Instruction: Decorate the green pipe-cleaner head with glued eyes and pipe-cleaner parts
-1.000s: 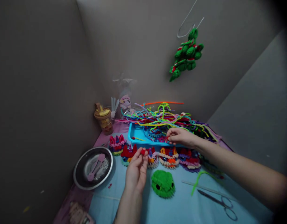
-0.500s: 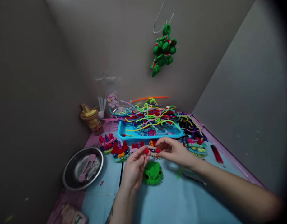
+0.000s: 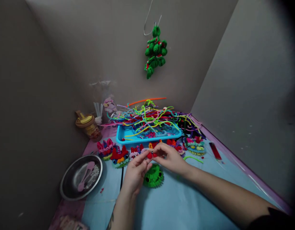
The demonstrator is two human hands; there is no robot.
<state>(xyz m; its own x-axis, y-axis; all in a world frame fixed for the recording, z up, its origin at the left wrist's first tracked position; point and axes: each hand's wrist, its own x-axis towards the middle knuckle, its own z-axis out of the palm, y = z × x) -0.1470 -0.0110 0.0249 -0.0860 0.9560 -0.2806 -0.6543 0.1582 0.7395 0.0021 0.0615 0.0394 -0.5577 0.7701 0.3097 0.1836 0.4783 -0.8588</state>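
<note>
Between thumb and index finger, my left hand (image 3: 135, 174) pinches a small round red piece (image 3: 149, 156). A second small red piece (image 3: 154, 155) sits at the fingertips of my right hand (image 3: 171, 159), pinched as well. The two pieces are side by side, almost meeting; whether they touch I cannot tell. Just below the hands, a fuzzy green figure (image 3: 154, 178) with dark eyes rests on the light blue mat (image 3: 181, 204). Behind the fingers stands a row of colourful fuzzy figures, among them a red-topped one (image 3: 120, 156), some partly hidden by my right hand.
A blue tray (image 3: 142, 140) heaped with pipe cleaners (image 3: 147, 116) stands at the back. To the left are a metal bowl (image 3: 65, 188) holding pink scoops and a brown cup (image 3: 89, 129). A red comb-like item (image 3: 214, 151) lies right. Green pieces (image 3: 156, 49) hang from a wall hook.
My right hand has moved closer to the left, bringing the two red pieces together. A bright green pipe cleaner on the right now shows more fully. The whole view has shifted slightly.
</note>
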